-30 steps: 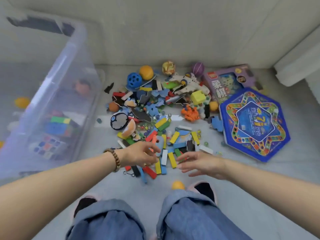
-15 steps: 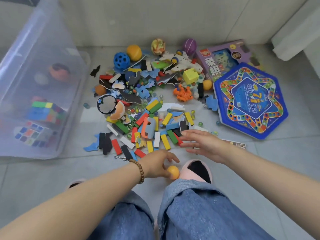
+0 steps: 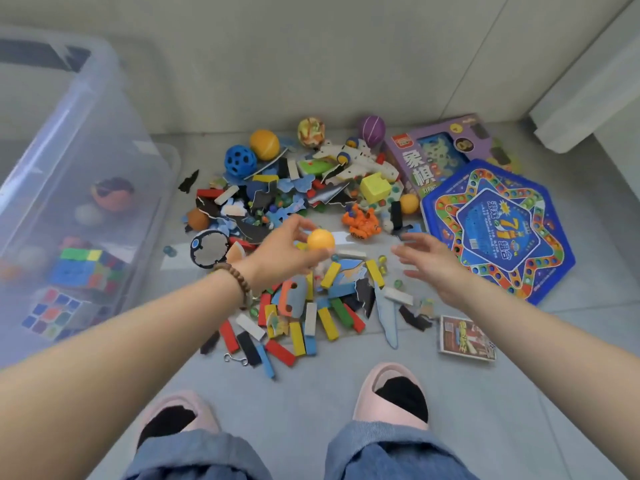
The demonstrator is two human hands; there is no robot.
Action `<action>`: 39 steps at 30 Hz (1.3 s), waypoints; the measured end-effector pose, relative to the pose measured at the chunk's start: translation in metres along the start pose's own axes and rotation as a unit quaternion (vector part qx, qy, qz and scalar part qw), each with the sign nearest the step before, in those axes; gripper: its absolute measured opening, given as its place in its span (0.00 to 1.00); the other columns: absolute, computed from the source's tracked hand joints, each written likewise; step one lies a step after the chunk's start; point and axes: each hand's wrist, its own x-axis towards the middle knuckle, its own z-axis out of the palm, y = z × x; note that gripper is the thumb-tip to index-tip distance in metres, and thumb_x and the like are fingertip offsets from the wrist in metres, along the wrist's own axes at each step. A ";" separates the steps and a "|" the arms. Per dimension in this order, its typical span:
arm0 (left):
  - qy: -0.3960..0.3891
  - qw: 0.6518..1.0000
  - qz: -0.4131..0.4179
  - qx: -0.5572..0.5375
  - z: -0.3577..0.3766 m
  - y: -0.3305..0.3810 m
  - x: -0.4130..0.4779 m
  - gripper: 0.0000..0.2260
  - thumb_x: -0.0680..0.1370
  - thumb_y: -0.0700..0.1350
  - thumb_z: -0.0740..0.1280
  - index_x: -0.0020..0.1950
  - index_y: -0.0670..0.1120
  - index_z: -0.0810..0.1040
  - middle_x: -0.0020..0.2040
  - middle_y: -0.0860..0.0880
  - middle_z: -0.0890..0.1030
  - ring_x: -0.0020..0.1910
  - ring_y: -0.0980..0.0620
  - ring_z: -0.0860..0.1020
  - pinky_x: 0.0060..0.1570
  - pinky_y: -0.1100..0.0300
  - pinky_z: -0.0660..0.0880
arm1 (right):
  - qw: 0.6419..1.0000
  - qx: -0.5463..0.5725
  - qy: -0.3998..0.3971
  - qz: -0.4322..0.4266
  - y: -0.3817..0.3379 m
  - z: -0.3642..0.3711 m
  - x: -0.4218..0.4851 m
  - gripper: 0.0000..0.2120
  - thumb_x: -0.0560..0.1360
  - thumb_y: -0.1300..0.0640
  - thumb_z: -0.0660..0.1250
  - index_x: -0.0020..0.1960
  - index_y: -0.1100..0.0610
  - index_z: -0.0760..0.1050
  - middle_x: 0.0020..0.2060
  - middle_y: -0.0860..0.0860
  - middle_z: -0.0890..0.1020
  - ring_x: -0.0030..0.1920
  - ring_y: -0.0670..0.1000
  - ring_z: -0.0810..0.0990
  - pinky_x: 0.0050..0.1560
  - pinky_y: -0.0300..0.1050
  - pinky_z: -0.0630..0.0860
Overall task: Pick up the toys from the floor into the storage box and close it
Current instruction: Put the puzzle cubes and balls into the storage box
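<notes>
My left hand [image 3: 282, 249] holds a small orange ball [image 3: 321, 240] at its fingertips, raised above the toy pile [image 3: 304, 237] on the grey floor. My right hand [image 3: 429, 263] hovers open with fingers spread, to the right of the ball and above the coloured wooden blocks [image 3: 311, 323]. The clear plastic storage box [image 3: 114, 143] stands at the left; puzzle cubes [image 3: 90, 270] and balls lie inside it. Its lid is not in view.
A blue hexagonal game board [image 3: 498, 230] and a purple game box [image 3: 433, 157] lie at the right. Several balls [image 3: 265, 144] sit near the wall behind the pile. A small card box [image 3: 465, 339] lies front right. My slippered feet [image 3: 394, 396] stand just before the blocks.
My left hand took the orange ball from the floor by my foot and lifted it up over the pile. My right hand rose and moved right, fingers spread.
</notes>
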 end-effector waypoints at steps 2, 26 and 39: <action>0.012 0.999 0.011 -0.040 -0.012 0.016 0.012 0.19 0.75 0.47 0.69 0.64 0.51 0.68 0.54 0.48 0.77 0.44 0.52 0.81 0.42 0.61 0.80 | 0.994 -0.087 0.046 -0.050 -0.009 -0.004 0.016 0.23 0.73 0.58 0.70 0.66 0.54 0.69 0.65 0.52 0.71 0.64 0.53 0.72 0.58 0.46 0.74; 0.063 0.882 -0.151 -0.442 -0.022 0.017 0.101 0.22 0.79 0.58 0.55 0.63 0.43 0.72 0.55 0.44 0.78 0.50 0.47 0.80 0.42 0.56 0.80 | 0.953 -0.198 0.101 -0.206 -0.090 0.009 0.084 0.20 0.72 0.55 0.71 0.60 0.53 0.69 0.50 0.46 0.76 0.45 0.48 0.78 0.39 0.46 0.75; 0.217 0.824 -0.125 -0.509 -0.110 -0.002 0.099 0.19 0.78 0.60 0.57 0.53 0.45 0.74 0.42 0.49 0.78 0.35 0.55 0.76 0.27 0.65 0.77 | 0.927 -0.193 -0.150 -0.285 -0.151 0.139 0.102 0.24 0.69 0.46 0.72 0.63 0.45 0.70 0.62 0.44 0.70 0.60 0.43 0.70 0.60 0.37 0.66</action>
